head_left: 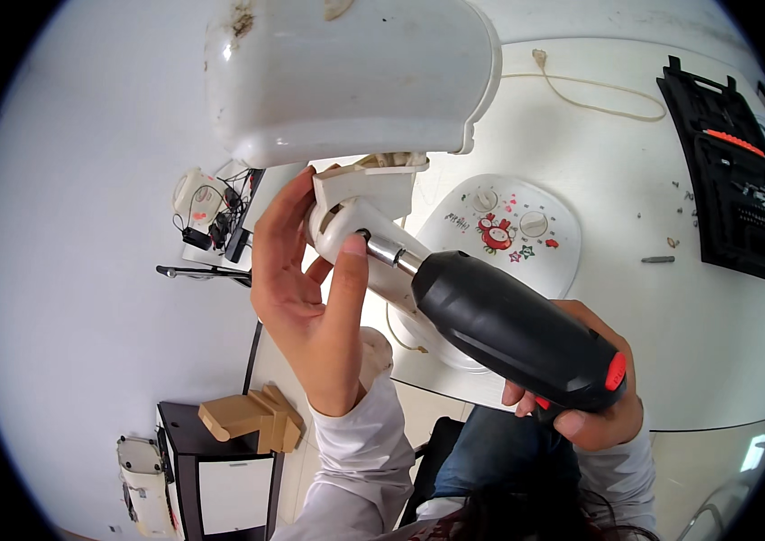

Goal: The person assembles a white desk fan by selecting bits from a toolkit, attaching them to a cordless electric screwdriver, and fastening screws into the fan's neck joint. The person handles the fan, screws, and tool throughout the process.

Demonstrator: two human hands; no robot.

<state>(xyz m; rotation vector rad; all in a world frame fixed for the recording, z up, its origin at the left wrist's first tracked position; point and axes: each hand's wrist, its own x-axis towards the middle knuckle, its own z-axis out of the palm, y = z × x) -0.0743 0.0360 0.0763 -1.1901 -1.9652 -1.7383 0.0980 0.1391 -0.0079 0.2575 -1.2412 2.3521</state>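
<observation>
Now the right hand (603,397) wraps round the grip of a black power screwdriver (499,316), its tip up at the white joint (333,230), which the left hand (310,307) pinches between thumb and fingers! Below, the appliance's base (454,234) sits by the near edge of the table (617,334); an open tool case (734,171) lies along the right edge.
</observation>
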